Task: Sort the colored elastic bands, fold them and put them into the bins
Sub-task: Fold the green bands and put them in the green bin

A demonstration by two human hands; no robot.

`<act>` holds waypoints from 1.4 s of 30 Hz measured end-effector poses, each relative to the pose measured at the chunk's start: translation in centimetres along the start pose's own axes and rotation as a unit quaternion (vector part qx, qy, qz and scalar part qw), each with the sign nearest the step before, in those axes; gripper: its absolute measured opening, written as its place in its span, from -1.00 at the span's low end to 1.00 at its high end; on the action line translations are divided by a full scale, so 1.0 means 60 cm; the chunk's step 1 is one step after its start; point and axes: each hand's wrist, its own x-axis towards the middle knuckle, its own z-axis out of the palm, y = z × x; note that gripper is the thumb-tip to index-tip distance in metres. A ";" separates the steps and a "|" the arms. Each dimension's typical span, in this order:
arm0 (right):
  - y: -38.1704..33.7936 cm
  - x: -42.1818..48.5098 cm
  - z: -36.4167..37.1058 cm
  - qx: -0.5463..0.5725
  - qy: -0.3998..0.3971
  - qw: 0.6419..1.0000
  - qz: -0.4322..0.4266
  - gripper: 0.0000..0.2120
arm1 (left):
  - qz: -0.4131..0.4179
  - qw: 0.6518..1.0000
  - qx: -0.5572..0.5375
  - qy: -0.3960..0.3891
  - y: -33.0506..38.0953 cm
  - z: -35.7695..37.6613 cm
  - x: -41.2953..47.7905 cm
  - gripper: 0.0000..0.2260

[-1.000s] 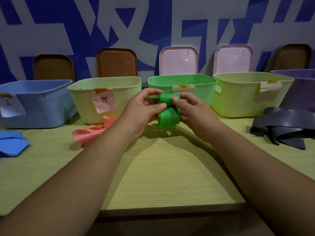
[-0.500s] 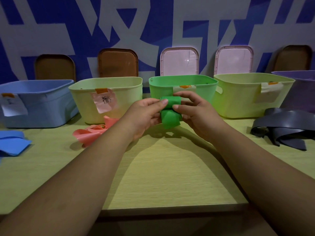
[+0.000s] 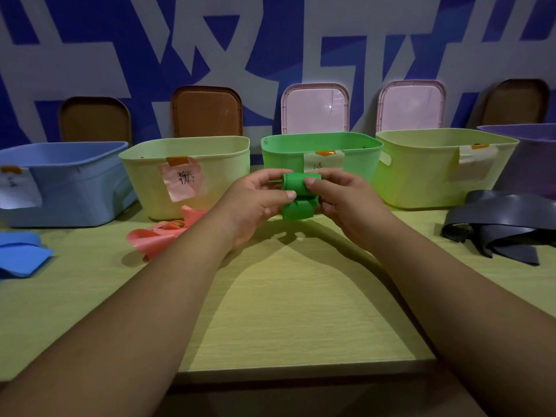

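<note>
Nearby: pink band (image 3: pixel 159 237) left, black bands (image 3: pixel 505 227) right, green bin (image 3: pixel 319 145) behind hands.

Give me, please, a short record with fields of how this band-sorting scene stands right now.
in hand: green elastic band, partly folded, held above the table
left hand: pinches the band's left side
right hand: pinches the band's right side
matching bin: green bin, directly behind the hands
waiting on table: pink band at left, blue band at far left, black band at right
</note>
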 end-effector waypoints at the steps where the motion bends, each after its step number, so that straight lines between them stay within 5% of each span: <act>1: 0.000 0.000 -0.001 0.006 -0.003 1.000 -0.001 -0.74 | -0.006 1.000 0.004 -0.007 0.001 0.002 -0.001 -0.64; 16: -0.009 -0.016 0.002 -0.138 -0.016 0.990 -0.027 -0.66 | 0.032 0.998 0.020 0.057 -0.019 -0.011 0.014 -0.61; 42: -0.010 -0.022 0.006 -0.219 -0.045 0.974 -0.037 -0.66 | 0.015 0.999 0.029 0.033 -0.027 -0.009 0.013 -0.56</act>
